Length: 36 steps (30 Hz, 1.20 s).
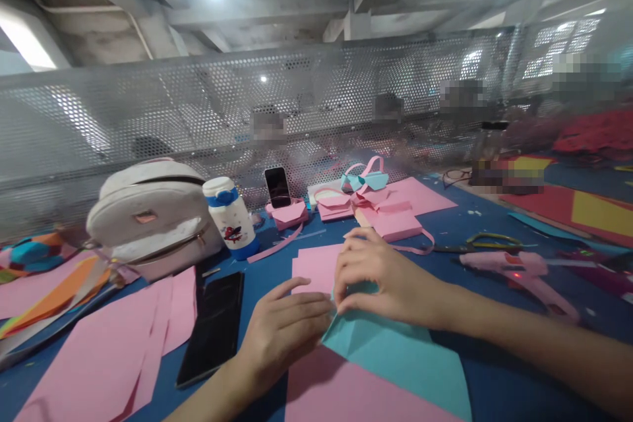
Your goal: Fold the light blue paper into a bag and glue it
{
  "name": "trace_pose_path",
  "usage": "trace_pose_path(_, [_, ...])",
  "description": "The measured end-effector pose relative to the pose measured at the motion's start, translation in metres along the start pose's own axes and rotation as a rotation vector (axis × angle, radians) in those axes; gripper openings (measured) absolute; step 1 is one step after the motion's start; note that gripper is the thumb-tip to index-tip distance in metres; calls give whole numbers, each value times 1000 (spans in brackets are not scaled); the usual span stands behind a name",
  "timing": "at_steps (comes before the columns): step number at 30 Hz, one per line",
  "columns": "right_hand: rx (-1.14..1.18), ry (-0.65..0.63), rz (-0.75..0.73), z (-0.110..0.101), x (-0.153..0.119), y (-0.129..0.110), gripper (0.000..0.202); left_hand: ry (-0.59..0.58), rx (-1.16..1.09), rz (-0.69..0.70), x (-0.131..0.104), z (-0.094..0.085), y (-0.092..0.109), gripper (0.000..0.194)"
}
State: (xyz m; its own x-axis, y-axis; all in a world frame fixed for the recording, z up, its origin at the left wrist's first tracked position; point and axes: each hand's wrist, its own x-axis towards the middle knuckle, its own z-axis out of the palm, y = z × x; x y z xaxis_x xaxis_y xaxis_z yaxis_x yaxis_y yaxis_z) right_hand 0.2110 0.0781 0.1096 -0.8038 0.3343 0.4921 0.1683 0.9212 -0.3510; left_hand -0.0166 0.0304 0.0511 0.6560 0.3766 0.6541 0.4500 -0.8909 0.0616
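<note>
A turquoise sheet of paper (395,349) lies at an angle over pink sheets of paper (341,389) in front of me. My right hand (368,270) bends its fingers over the turquoise sheet's far left part, thumb and fingertips gripping it where it is folded. Beside it, my left hand (289,316) lies with its fingers stretched out, the tips at the fold's left edge. The fold itself is partly hidden under both hands.
Left are a black phone (212,326), pink paper (106,343), a backpack (153,211) and a bottle (230,217). Behind stand small pink paper bags (395,221) and another phone (277,186). Right lie scissors (487,242) and a pink glue gun (519,270). A perforated metal screen (208,105) borders the table.
</note>
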Motion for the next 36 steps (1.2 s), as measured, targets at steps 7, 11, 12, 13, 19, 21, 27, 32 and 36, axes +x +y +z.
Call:
trace_pose_path(7, [-253, 16, 33, 7, -1, 5, 9, -91, -36, -256, 4, 3, 2, 42])
trace_pose_path(11, [-380, -26, -61, 19, -5, 11, 9, -127, -310, -536, 10, 7, 21, 34])
trace_pose_path(12, [-399, -42, -87, 23, -5, 12, 10, -143, -348, -569, 11, 9, 25, 31])
trace_pose_path(13, [-417, -58, -112, 26, -6, 12, 11, -154, -367, -584, 11, 11, 29, 29])
trace_pose_path(19, [-365, 30, -162, 26, -5, 14, 16, -83, -413, -651, 5, 19, 22, 31])
trace_pose_path(21, [-300, 154, -136, 20, -4, 16, 19, -14, -481, -744, -1, 20, 15, 27])
trace_pose_path(27, [-292, 443, -141, 5, -8, 23, 26, 247, -748, -1040, -15, 27, -3, 27])
trace_pose_path(32, [-387, 314, -261, 9, -9, 28, 23, 246, -910, -1129, -21, 33, -12, 40])
trace_pose_path(36, [-424, 154, -281, 21, -8, 33, 15, 139, -1036, -1155, -25, 36, -18, 47])
